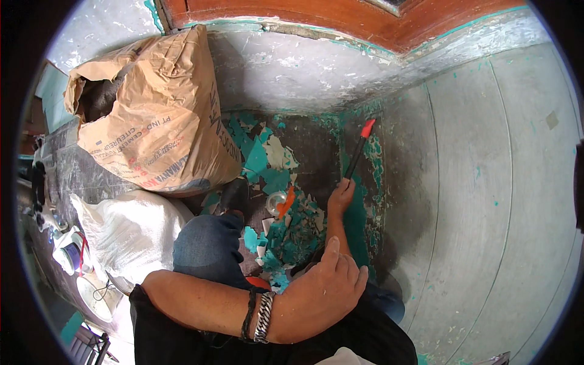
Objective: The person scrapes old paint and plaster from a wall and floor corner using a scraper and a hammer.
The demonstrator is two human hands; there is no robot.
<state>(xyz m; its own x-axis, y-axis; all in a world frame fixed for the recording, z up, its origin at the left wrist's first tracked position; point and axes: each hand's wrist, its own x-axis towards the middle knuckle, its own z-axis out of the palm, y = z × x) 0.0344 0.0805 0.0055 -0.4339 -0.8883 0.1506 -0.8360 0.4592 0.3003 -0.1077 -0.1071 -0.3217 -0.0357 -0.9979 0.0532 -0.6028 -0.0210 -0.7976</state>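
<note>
My right hand (342, 196) is closed round the black shaft of a long scraper-like tool (359, 152) with a red section near its far end. That end touches or lies close to the flaking green paint low on the wall, in the corner. My left hand (325, 292), with a chain bracelet on its wrist, is held across in front of me, hiding part of my right forearm. Its index finger is stretched out, the others loosely bent, with nothing in them. Below lie many peeled green paint flakes (292, 240), beside a clear round container (276, 202) and an orange piece (287, 202).
A large brown paper sack (164, 115), torn at one end, stands at the left. Nearer me are a white woven sack (131, 234) and a white bucket (97, 298). A grey wall (468, 182) rises on the right; a wooden frame (304, 15) runs along the top.
</note>
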